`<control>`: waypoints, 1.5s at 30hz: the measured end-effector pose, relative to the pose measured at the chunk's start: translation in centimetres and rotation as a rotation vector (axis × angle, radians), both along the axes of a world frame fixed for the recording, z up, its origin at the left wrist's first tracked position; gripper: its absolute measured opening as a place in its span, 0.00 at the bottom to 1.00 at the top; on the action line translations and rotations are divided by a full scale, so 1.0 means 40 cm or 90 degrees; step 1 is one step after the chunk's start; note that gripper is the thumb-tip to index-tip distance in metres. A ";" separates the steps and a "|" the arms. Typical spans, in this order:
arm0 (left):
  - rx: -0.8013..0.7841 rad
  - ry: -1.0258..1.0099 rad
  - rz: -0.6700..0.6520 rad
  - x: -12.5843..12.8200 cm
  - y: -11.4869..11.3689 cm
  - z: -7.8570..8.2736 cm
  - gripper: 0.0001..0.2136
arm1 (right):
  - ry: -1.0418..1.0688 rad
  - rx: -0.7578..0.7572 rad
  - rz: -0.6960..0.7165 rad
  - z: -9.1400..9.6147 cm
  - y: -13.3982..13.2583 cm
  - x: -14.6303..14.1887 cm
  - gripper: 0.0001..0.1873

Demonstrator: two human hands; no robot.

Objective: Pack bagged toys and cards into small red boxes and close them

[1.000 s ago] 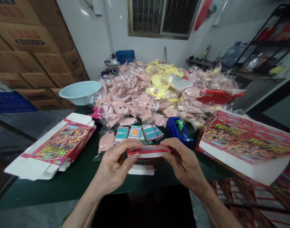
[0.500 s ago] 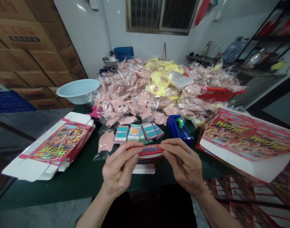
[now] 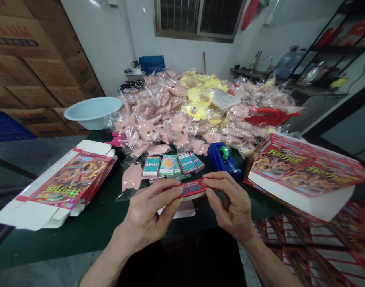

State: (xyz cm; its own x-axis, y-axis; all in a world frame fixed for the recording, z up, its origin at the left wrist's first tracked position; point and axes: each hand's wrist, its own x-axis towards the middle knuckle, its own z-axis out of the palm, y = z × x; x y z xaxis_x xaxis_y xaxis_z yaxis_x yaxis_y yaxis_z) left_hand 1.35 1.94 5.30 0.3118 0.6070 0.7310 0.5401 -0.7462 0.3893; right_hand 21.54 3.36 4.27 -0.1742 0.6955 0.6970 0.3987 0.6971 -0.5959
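Head view: hand-hidden red carton (image 3: pixel 192 188)

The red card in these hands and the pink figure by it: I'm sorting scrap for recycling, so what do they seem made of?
The red card looks like thin, glossy printed paperboard: it shows a slim edge where the left hand and right hand pinch it. The pink figure looks like soft matte rubber or foam, though its clear plastic bag blurs the surface, so that stays uncertain.
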 end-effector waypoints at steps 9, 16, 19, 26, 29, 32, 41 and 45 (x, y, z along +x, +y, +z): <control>0.059 -0.022 0.109 0.030 -0.029 -0.027 0.13 | -0.004 0.026 -0.003 -0.008 -0.008 -0.010 0.14; 0.061 -0.040 0.051 0.029 -0.031 -0.028 0.14 | 0.053 -0.082 -0.046 0.003 -0.031 -0.048 0.12; 0.045 -0.047 0.029 0.028 -0.032 -0.028 0.15 | 0.107 -0.102 -0.076 0.004 -0.043 -0.066 0.12; 0.005 -0.130 0.018 0.038 -0.026 -0.031 0.12 | 0.129 -0.110 -0.066 0.001 -0.045 -0.072 0.11; -0.004 -0.134 0.008 0.037 -0.017 -0.012 0.11 | 0.120 -0.102 -0.055 -0.003 -0.040 -0.067 0.12; -0.018 -0.074 -0.021 0.027 -0.005 0.014 0.09 | 0.112 -0.088 -0.054 -0.011 -0.037 -0.066 0.12; 0.001 0.055 -0.024 0.011 -0.024 -0.019 0.17 | 0.225 -0.276 -0.037 -0.031 -0.089 -0.107 0.15; 0.051 0.027 -0.042 0.011 -0.019 -0.037 0.17 | 0.240 -0.288 -0.018 -0.033 -0.102 -0.113 0.19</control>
